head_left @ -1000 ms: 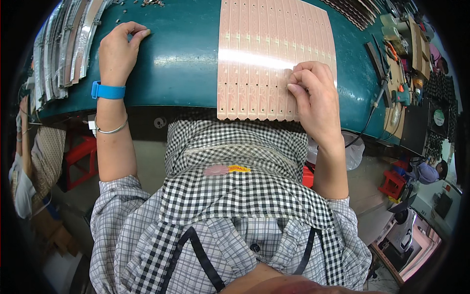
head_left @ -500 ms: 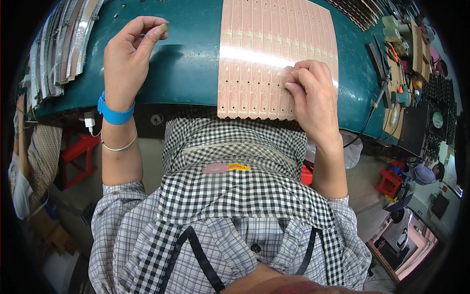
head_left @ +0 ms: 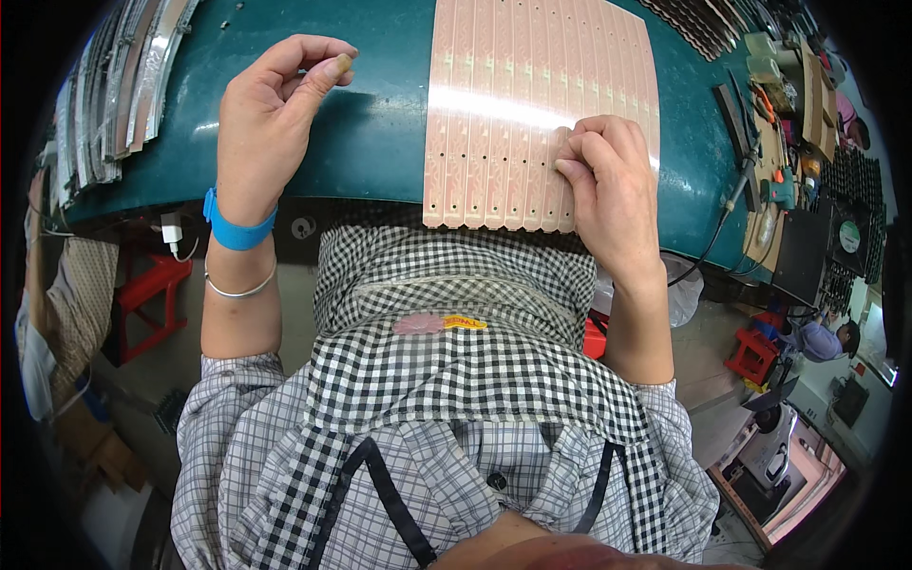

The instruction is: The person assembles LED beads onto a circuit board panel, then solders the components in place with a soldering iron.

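A pinkish circuit-board panel (head_left: 489,161), divided into long narrow strips with small dark holes, lies on the green table. Its scalloped near end reaches the table's front edge, and bright glare crosses its middle. My right hand (head_left: 613,180) rests over the panel's right part, fingertips pinched together near the strips; whatever is between them is hidden. Left of the panel, my left hand (head_left: 275,109) is raised above the table, thumb and forefinger pinched. I cannot make out what is in that pinch. A blue wristband (head_left: 239,223) circles my left wrist.
The green table (head_left: 380,171) has stacked long strips (head_left: 128,85) at its far left. More scalloped boards (head_left: 698,24) lie at the back right. A soldering iron (head_left: 738,180) and assorted tools sit along the right edge. Red stools (head_left: 147,304) stand below, and other people are around.
My left hand has moved a little to the right, toward the panel, still pinched. My right hand and the panel have hardly shifted.
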`<control>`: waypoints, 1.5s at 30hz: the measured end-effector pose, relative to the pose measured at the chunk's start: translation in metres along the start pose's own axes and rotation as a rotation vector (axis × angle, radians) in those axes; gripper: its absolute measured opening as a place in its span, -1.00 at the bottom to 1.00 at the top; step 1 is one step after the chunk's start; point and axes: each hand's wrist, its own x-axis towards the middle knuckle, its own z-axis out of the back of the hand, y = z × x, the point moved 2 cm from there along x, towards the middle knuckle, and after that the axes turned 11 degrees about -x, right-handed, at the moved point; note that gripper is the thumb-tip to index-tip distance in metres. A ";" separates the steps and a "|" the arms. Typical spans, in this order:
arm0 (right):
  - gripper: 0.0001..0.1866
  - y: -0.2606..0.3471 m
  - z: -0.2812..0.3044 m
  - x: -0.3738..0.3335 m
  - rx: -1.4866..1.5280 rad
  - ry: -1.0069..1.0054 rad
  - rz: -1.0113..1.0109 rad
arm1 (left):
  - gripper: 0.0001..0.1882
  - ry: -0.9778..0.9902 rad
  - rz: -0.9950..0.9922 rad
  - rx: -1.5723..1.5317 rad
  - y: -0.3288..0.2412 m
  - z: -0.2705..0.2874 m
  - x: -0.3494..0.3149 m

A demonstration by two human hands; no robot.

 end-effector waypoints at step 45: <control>-0.83 0.016 0.018 0.004 0.233 -0.048 -0.028 | -0.80 -0.074 -0.147 0.784 0.053 0.048 0.143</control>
